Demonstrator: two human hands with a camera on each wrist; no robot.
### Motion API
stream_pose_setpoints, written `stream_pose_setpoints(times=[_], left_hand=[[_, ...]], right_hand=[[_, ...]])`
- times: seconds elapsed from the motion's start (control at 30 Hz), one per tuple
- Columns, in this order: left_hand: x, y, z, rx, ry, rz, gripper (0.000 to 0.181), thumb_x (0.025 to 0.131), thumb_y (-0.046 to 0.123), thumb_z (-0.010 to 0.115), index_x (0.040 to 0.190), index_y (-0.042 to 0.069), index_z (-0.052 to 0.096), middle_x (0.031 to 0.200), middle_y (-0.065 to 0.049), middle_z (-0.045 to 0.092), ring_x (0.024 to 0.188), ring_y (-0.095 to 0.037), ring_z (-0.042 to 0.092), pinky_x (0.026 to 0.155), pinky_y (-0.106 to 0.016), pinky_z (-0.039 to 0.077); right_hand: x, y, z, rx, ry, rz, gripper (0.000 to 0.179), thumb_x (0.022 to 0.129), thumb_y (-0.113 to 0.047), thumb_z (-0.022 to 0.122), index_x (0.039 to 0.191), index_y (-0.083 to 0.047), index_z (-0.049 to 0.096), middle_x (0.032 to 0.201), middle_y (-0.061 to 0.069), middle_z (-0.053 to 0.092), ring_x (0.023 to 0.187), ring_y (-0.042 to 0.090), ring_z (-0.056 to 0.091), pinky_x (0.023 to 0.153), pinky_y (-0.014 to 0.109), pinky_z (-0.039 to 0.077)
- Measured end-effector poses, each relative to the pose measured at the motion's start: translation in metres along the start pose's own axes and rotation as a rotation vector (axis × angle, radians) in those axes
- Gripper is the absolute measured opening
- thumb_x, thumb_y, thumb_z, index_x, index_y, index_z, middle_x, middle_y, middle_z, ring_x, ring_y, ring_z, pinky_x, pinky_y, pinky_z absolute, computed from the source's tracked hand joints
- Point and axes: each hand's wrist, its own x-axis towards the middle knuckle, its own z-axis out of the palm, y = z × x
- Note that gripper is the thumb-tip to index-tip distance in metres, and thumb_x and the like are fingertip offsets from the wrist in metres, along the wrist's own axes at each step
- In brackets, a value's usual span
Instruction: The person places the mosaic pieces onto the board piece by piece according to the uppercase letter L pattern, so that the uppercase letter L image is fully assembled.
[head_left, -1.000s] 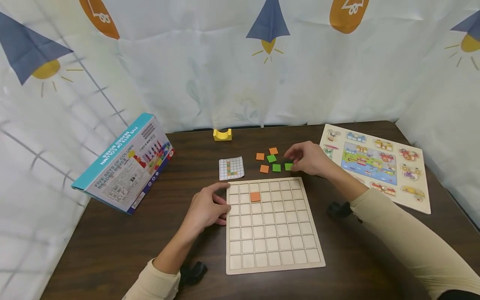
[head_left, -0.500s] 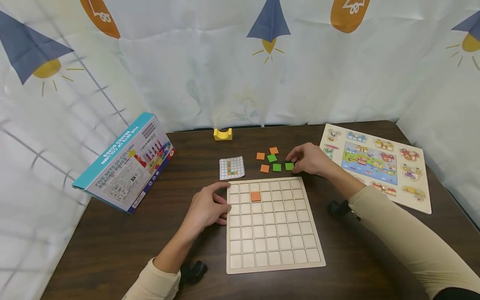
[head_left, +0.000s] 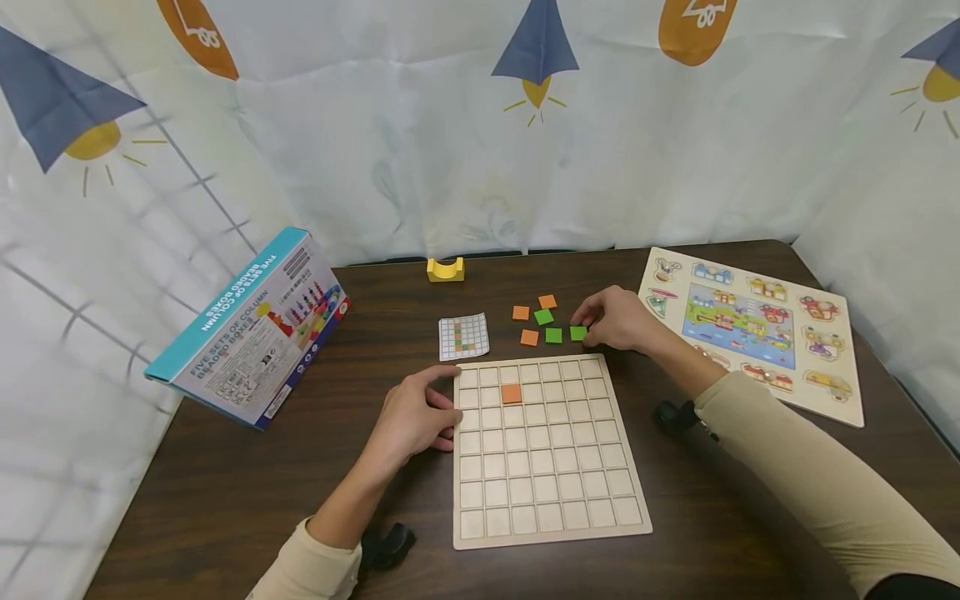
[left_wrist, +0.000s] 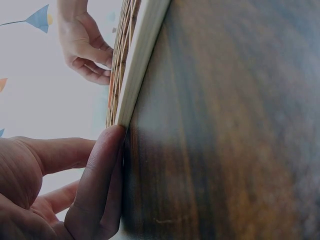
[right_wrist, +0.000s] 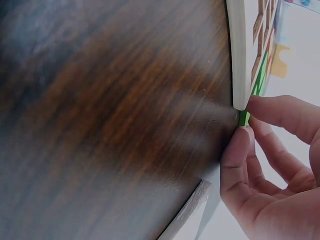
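Note:
My left hand (head_left: pixel 411 417) rests at the left side of a wooden grid board (head_left: pixel 551 454). In the left wrist view, a fingertip (left_wrist: pixel 112 131) presses against the board's edge. One orange square tile (head_left: pixel 511 393) sits in a cell of the board's second row. Beyond the board's far right corner, my right hand (head_left: pixel 617 318) pinches a green square tile (head_left: pixel 577 332) lying on the table. The right wrist view has this green tile (right_wrist: pixel 244 118) between thumb and finger, partly hidden. Beside it lie two more green tiles (head_left: pixel 553 335) and three orange tiles (head_left: pixel 528 337).
A small pattern card (head_left: pixel 463 337) lies behind the board. Farther back stands a yellow cradle-shaped block (head_left: pixel 446 269). A cardboard box (head_left: pixel 255 333) is at left, a wooden picture puzzle (head_left: pixel 750 325) at right. Everything stands on a dark wood table (head_left: pixel 262 492) before a curtain (head_left: pixel 420 167).
My right fingers have settled slightly closer to the table beside the green tile. The tiles, the board and my left hand have stayed in place.

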Motion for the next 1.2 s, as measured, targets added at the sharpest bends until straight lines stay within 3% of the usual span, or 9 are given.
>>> stream_pose_setpoints(times=[0.67, 1.2], left_hand=[[0.000, -0.001, 0.001, 0.021, -0.005, -0.001, 0.064, 0.086, -0.002, 0.078, 0.145, 0.018, 0.061, 0.096, -0.015, 0.064, 0.056, -0.018, 0.071, 0.051, -0.036, 0.064], [0.002, -0.001, 0.000, -0.005, -0.004, 0.013, 0.063, 0.086, -0.003, 0.078, 0.144, 0.018, 0.062, 0.096, -0.015, 0.065, 0.058, -0.019, 0.071, 0.051, -0.037, 0.064]], right_hand=[[-0.005, -0.003, -0.001, -0.023, 0.014, -0.010, 0.027, 0.083, -0.001, 0.074, 0.109, -0.007, 0.080, 0.102, 0.011, 0.076, 0.096, 0.027, 0.063, 0.079, 0.033, 0.050], [-0.011, -0.008, -0.003, 0.080, 0.025, 0.002, 0.026, 0.085, 0.001, 0.073, 0.109, -0.007, 0.079, 0.096, 0.010, 0.072, 0.087, 0.025, 0.059, 0.071, 0.030, 0.051]])
